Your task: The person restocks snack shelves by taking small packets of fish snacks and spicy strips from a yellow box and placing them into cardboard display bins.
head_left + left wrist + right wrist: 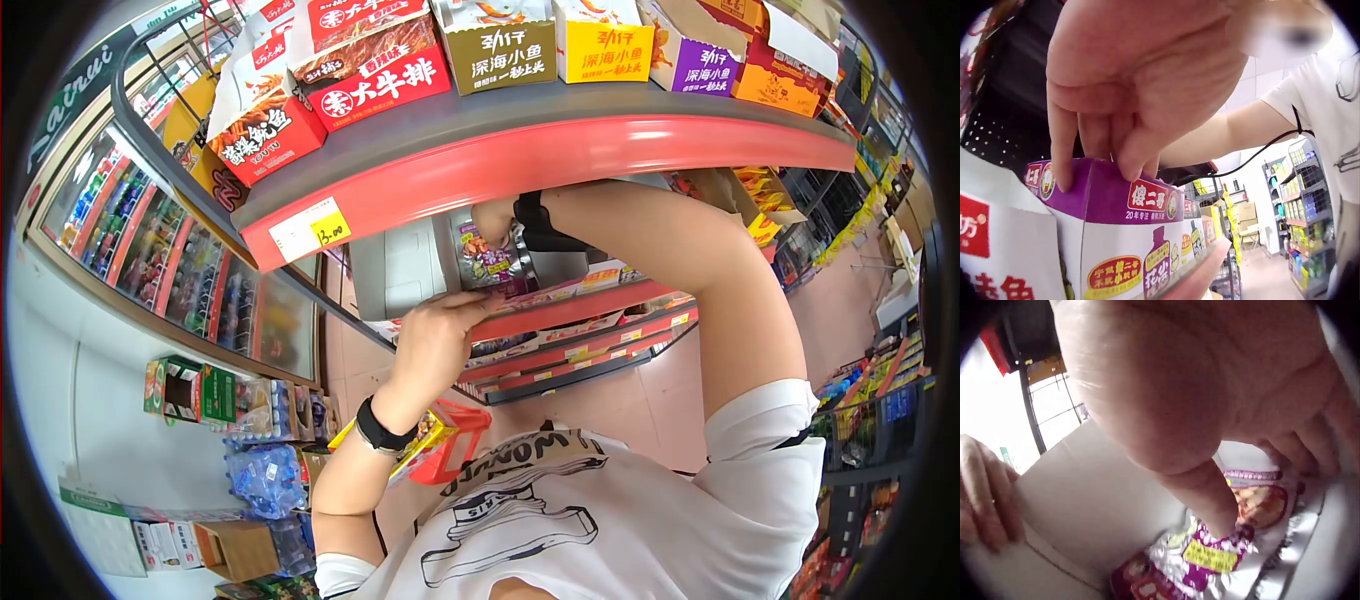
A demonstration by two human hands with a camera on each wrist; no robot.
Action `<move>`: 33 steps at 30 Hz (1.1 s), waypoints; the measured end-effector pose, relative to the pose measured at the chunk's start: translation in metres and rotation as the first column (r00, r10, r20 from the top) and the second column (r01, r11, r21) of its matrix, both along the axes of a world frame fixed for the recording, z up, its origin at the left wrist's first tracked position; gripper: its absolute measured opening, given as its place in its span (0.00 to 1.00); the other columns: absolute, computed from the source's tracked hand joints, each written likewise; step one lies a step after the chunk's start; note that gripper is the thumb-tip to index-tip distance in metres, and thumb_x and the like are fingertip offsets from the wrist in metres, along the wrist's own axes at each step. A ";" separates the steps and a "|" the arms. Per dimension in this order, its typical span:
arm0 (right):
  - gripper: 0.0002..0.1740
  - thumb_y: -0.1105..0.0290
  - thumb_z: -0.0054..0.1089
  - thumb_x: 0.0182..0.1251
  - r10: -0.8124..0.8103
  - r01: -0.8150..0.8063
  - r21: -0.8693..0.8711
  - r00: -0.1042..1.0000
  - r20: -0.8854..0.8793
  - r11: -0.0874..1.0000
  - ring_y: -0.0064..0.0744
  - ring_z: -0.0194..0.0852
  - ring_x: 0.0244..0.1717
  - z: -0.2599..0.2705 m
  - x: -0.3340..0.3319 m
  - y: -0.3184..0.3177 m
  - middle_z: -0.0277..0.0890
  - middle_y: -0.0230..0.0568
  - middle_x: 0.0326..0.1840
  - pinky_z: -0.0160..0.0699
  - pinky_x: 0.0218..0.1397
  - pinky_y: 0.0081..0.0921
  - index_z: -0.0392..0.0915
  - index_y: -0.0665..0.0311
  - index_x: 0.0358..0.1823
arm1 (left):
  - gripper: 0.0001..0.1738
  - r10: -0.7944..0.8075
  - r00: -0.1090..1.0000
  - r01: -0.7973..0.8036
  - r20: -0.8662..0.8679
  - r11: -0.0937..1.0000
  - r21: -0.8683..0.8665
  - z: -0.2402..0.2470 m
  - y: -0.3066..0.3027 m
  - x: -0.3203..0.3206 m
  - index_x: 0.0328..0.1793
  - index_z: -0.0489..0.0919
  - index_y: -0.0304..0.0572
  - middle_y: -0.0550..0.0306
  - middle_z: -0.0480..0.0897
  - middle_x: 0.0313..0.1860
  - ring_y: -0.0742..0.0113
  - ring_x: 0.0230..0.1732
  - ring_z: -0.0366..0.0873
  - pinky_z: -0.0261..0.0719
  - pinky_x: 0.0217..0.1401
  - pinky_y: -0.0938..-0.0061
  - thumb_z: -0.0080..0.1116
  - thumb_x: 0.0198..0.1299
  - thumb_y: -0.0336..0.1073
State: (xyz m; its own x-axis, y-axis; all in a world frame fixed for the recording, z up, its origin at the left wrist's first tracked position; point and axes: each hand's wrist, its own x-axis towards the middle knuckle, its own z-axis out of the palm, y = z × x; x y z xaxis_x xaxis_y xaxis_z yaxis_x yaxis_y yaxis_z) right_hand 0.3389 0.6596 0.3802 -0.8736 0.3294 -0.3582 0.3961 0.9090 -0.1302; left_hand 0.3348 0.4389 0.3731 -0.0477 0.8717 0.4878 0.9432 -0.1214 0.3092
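A white cardboard display box with a purple top band (1107, 234) stands on the shelf below the top one. My left hand (437, 335) holds its corner, fingertips hooked over the rim in the left wrist view. Silvery and purple snack packets (1213, 556) lie inside the box. My right hand (1210, 394) reaches down into it, the thumb extended onto a packet and the fingers spread toward the far side. Part of that hand is hidden under the upper shelf in the head view.
The red-edged upper shelf (560, 160) hangs over both hands, with several snack boxes (500, 50) on it. A grey-white open box (400, 270) stands left of the packets. Lower shelves (580, 345) lie beneath. A red basket (455, 440) is near my body.
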 end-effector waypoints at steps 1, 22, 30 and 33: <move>0.07 0.71 0.56 0.51 0.012 -0.012 0.012 0.999 -0.049 1.000 0.36 0.74 0.31 0.004 -0.001 -0.003 0.75 0.47 0.29 0.72 0.35 0.30 0.77 0.66 0.32 | 0.20 -0.001 1.000 0.001 0.001 1.000 0.000 -0.001 0.000 0.000 0.43 0.83 0.47 0.53 0.82 0.36 0.55 0.35 0.80 0.79 0.37 0.69 0.53 0.44 0.19; 0.18 0.79 0.48 0.54 0.222 -0.100 0.210 0.671 -0.707 0.973 0.44 0.76 0.44 0.060 0.109 -0.045 0.76 0.50 0.42 0.74 0.46 0.35 0.73 0.65 0.48 | 0.16 0.013 0.992 -0.012 0.123 1.000 -0.008 0.003 0.006 -0.002 0.46 0.81 0.43 0.51 0.81 0.42 0.54 0.42 0.78 0.77 0.44 0.67 0.56 0.49 0.23; 0.15 0.79 0.52 0.49 0.343 0.104 0.452 0.510 -0.789 0.886 0.43 0.77 0.34 0.054 0.168 -0.059 0.78 0.45 0.35 0.77 0.35 0.30 0.73 0.65 0.41 | 0.19 0.050 0.995 -0.058 0.091 0.995 0.084 0.009 0.010 -0.017 0.49 0.77 0.37 0.47 0.78 0.48 0.49 0.50 0.74 0.73 0.52 0.66 0.63 0.49 0.32; 0.14 0.79 0.55 0.43 0.456 0.047 0.479 0.238 -0.858 0.877 0.42 0.78 0.32 0.055 0.178 -0.068 0.78 0.45 0.35 0.77 0.31 0.29 0.72 0.66 0.36 | 0.30 0.122 0.974 -0.156 0.191 0.973 0.171 0.014 0.003 -0.014 0.56 0.71 0.37 0.46 0.76 0.49 0.49 0.51 0.73 0.72 0.53 0.65 0.68 0.45 0.34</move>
